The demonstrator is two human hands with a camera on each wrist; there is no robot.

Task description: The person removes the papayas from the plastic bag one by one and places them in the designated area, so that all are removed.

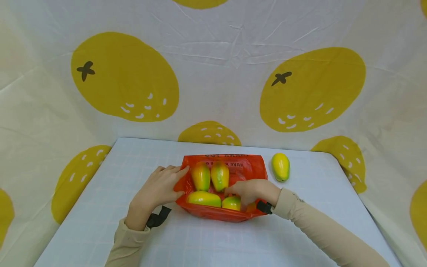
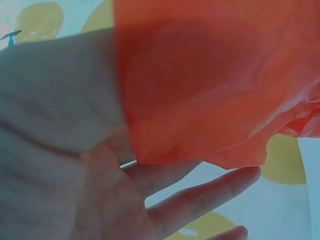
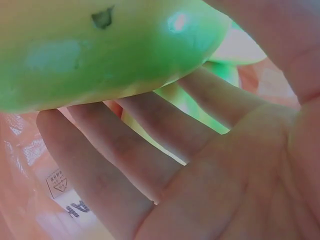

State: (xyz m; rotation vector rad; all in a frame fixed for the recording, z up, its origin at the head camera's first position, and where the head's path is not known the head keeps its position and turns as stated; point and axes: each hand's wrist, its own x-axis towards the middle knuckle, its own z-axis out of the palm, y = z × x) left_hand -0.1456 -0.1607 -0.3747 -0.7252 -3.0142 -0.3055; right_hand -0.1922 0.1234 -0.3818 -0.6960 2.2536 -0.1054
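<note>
A red plastic bag (image 1: pixel 245 172) with printed lettering lies spread on the table, its mouth facing up. Inside it, two glossy yellow-green mangoes (image 1: pixel 201 177) stand side by side at the back, and another mango (image 1: pixel 204 199) lies across the front left. My right hand (image 1: pixel 255 190) reaches into the bag and grips a mango (image 1: pixel 231 203) at the front right. In the right wrist view, its fingers (image 3: pixel 145 120) extend along this mango's (image 3: pixel 100 65) far side. At the bag's left edge, my left hand (image 1: pixel 162 188) touches the plastic with fingers spread and fairly straight.
One more mango (image 1: pixel 280 167) lies on the table to the right of the bag. A pale cloth covers the table (image 1: pixel 200 244). Behind and at the sides hangs a white curtain (image 1: pixel 217 85) printed with large yellow fruit.
</note>
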